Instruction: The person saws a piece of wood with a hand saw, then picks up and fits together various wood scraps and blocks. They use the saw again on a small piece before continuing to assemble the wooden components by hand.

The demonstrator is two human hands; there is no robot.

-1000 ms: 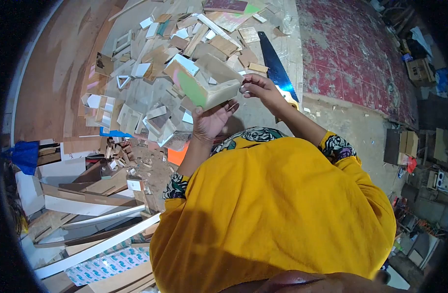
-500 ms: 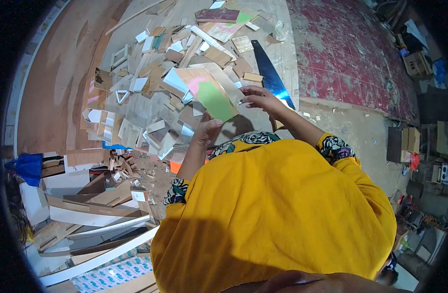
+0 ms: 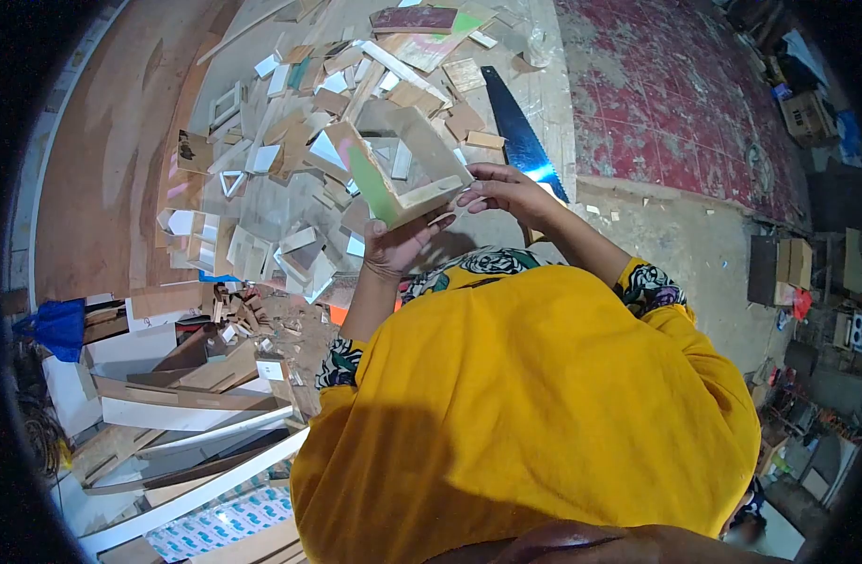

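A small wooden frame (image 3: 374,184), with green and pink colour on one outer face, is held up between my two hands above the scrap-covered table. My left hand (image 3: 398,246) supports its near lower corner, fingers underneath and thumb at the green side. At its right corner, my right hand (image 3: 506,193) has its thumb and fingers closed together on the edge. The frame is tilted, and scraps show through its open middle. Just beyond my right hand lies a handsaw (image 3: 517,132) with a dark blue blade.
Many wood offcuts (image 3: 280,122) are spread over the table (image 3: 555,94). Long boards (image 3: 186,414) and a blue bag (image 3: 56,327) lie at the lower left. Cardboard boxes (image 3: 794,263) stand at the right. A red tiled surface (image 3: 656,113) extends at the upper right.
The frame has been turned and tilted, so its open inside now shows instead of mostly its coloured face. My left hand has shifted slightly left and its fingers now show beneath the frame.
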